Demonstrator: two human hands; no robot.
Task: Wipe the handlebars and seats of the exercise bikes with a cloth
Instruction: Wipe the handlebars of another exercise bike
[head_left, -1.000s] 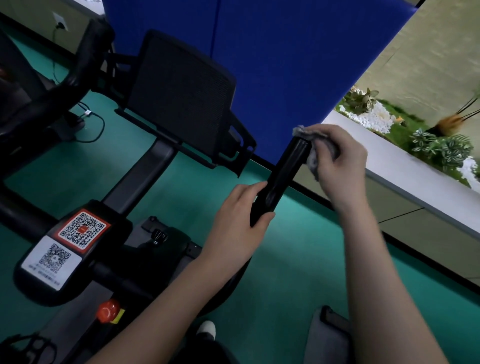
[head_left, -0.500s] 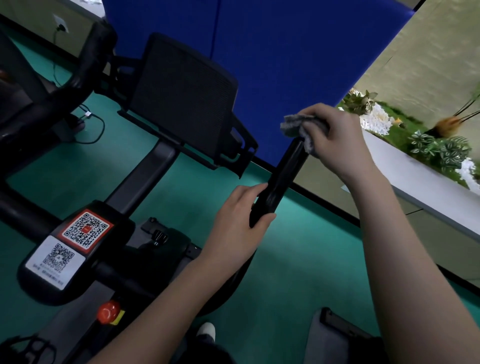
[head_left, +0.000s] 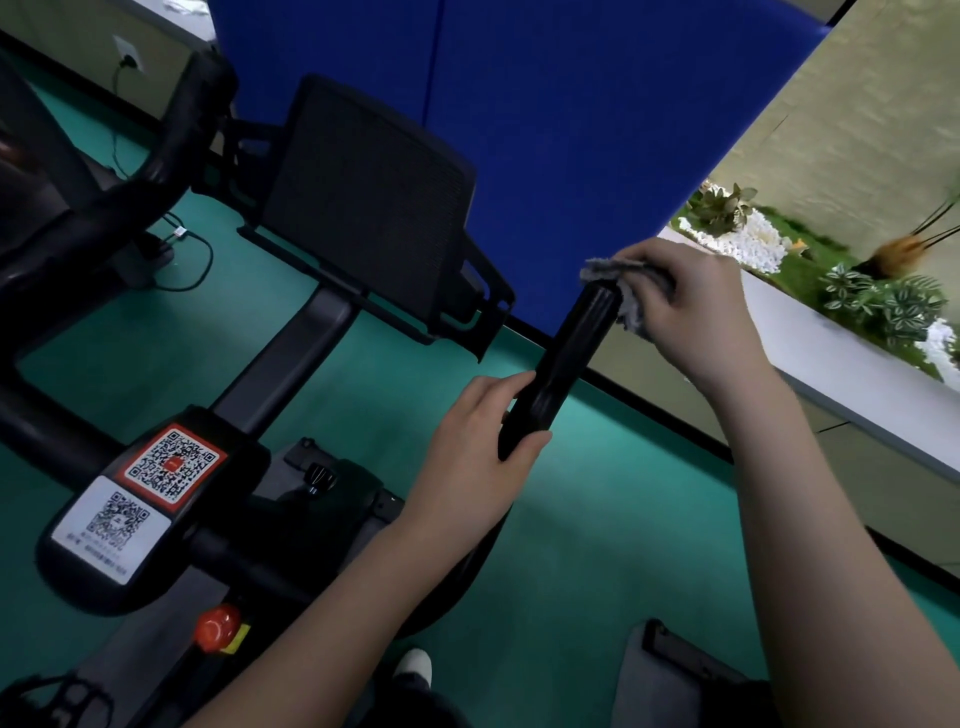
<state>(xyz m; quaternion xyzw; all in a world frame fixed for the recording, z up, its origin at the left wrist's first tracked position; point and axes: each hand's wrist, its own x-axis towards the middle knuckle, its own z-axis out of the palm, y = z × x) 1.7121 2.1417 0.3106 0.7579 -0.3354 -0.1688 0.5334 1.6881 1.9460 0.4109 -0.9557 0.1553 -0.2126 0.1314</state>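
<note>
A black exercise bike fills the left and middle of the head view. Its right handlebar grip (head_left: 566, 358) rises diagonally toward the upper right. My left hand (head_left: 483, 447) is wrapped around the lower part of that grip. My right hand (head_left: 696, 306) pinches a grey cloth (head_left: 623, 291) against the grip's top end, the cloth draped over the tip and down its right side. The left handlebar (head_left: 171, 150) curves up at the far left. The seat is not in view.
A black tablet holder (head_left: 369, 197) stands on the bike's stem, above a console with QR stickers (head_left: 150, 483) and a red knob (head_left: 218, 626). A blue partition (head_left: 571, 130) stands behind. A white ledge (head_left: 852, 374) with plants runs along the right. A cable lies on the green floor.
My right hand with the cloth slid up to the grip's tip, then came slightly down over the end. My left hand has kept its hold on the grip.
</note>
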